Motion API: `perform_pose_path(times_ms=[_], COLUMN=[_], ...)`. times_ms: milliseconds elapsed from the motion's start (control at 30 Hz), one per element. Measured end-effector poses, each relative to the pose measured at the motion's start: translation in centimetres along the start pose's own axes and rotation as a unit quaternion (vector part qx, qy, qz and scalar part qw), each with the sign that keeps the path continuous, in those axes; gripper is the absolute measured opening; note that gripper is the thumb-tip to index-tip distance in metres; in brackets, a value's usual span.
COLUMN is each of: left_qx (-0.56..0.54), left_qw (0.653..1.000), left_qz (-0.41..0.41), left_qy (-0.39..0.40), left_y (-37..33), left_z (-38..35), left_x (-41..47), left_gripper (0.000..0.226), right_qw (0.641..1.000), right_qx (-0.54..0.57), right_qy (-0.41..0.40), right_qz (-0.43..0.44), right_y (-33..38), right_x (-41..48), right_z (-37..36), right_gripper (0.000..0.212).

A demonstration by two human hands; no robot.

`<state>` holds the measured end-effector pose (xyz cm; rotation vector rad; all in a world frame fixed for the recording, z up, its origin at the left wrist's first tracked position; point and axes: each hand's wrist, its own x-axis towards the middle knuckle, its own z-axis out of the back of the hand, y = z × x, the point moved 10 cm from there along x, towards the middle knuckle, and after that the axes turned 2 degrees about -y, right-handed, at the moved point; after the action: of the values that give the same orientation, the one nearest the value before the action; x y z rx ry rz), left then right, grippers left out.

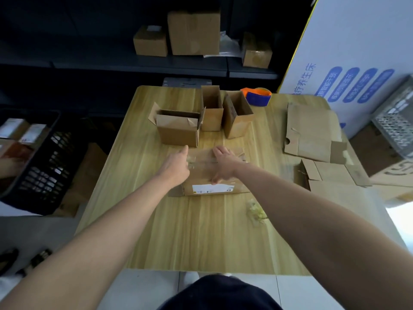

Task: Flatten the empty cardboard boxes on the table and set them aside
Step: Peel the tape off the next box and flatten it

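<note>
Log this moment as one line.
action: pressing labelled cardboard box | left hand, right hand: on it | open boxes: three behind | flattened boxes: table right

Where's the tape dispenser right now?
Head view: the tape dispenser sits at the far edge of the table, right of centre, just behind the rightmost upright box.

The wooden table (156, 231) bears three open boxes (212, 115), flattened cardboard (310, 135) (one labelled piece (212, 189) mid-table) and a tape dispenser (259, 97).

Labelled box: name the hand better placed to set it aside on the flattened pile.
Right, probably: the right hand rests on the labelled box, and the flattened pile lies on that side.
</note>
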<state>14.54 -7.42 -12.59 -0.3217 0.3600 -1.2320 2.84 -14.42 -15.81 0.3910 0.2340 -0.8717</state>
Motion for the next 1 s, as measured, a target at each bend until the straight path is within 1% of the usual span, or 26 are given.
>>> perform_pose_path(times_ms=[67,133,200,267,433,533,600,667,767,833,900,933,967,1000], left_qx=[-0.026,-0.017,0.032,0.052,0.043,0.031,-0.006,-0.08,-0.196,-0.234,-0.24,-0.233,-0.214,-0.17], left_qw=[0.999,0.998,0.998,0.997,0.998,0.998,0.997,0.995,0.98,0.972,0.969,0.97,0.974,0.983], left_qz=[0.032,0.053,0.036,0.021,-0.01,-0.043,-0.062,-0.049,-0.004,0.01,0.024,0.027,0.026,0.019], left_qy=[0.003,-0.017,-0.043,-0.058,-0.038,-0.038,-0.039,-0.033,-0.014,0.011,0.048,0.062,0.072,0.072], left_y=[0.3,0.5,-0.3,-0.9,-0.8,-0.7,-0.1,1.7,5.2,6.6,7.2,7.1,6.8,6.3], left_z=[0.0,0.5,0.9,1.0,0.1,0.1,0.4,0.8,1.8,2.0,1.5,1.3,1.0,1.0], left_x=[-0.2,0.1,0.8,1.3,2.5,2.8,2.7,2.7,3.0,3.6,3.9,4.0,4.2,4.3], left_gripper=[0.06,0.056,0.046,0.033,0.013,0.011,0.007,0.011,0.014,0.012,0.005,0.01,0.022,0.035], right_qw=[1.0,1.0,1.0,1.0,0.999,0.998,0.997,0.995,0.995,0.994,0.992,0.992,0.991,0.99], right_qx=[-0.004,-0.01,-0.018,-0.023,-0.025,-0.026,-0.016,-0.016,-0.008,-0.007,-0.013,-0.015,-0.014,-0.013], right_qy=[0.001,0.005,0.005,0.01,0.024,0.042,0.05,0.051,0.045,0.045,0.045,0.045,0.044,0.043], right_qz=[0.005,0.011,0.014,0.013,-0.01,-0.039,-0.064,-0.079,-0.088,-0.099,-0.113,-0.119,-0.125,-0.132], right_y=[0.1,0.3,0.3,0.1,-0.2,-0.3,-0.4,-0.1,1.5,2.3,2.7,2.8,2.8,2.7], right_x=[0.2,0.5,0.6,0.8,0.8,0.9,0.8,0.7,1.0,1.4,1.5,1.5,1.4,1.3], right_z=[0.2,0.2,0.2,0.1,-0.1,-0.2,-0.1,0.0,-0.1,-0.2,-0.2,-0.1,-0.1,-0.1], right_gripper=[0.114,0.115,0.115,0.117,0.122,0.128,0.131,0.132,0.13,0.129,0.128,0.128,0.127,0.126])
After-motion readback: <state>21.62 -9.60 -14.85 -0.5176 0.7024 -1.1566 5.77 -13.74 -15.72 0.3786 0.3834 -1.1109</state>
